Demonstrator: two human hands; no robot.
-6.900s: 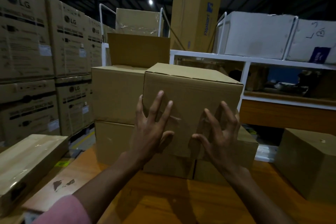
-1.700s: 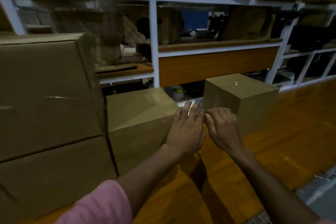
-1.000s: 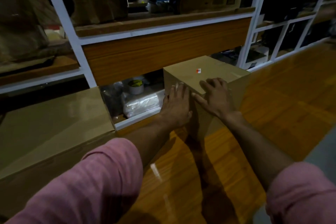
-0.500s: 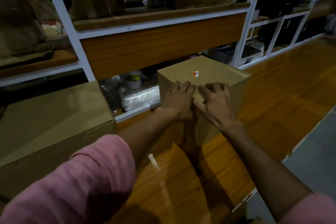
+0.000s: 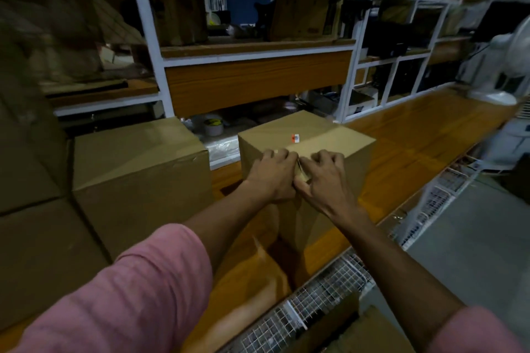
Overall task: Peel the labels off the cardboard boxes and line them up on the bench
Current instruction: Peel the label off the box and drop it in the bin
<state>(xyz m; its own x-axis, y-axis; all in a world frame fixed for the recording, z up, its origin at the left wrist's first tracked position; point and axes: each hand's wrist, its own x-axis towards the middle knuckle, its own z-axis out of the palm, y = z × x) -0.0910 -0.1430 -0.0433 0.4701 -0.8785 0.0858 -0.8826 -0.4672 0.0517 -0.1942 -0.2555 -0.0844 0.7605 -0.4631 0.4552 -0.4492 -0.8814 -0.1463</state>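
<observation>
My left hand (image 5: pixel 272 178) lies on the near top edge of a small cardboard box (image 5: pixel 329 140), its fingers bent over the edge, and my right hand (image 5: pixel 324 178) is just beside it, also with bent fingers on the top of the box. Between the two hands a thin strip (image 5: pixel 301 170) stands up from the cardboard, and both thumbs seem to touch it, but I cannot tell if I really pinch it or only press next to it. Further back on the top of the same box there is a small red and white label (image 5: pixel 295 138). The box stands on the wooden bench (image 5: pixel 430 135). To the left of it, with a gap, stands a bigger cardboard box (image 5: pixel 137 175). Behind them is a white shelf frame (image 5: pixel 149 37), and a roll of tape (image 5: pixel 212 127) lies under it.
</observation>
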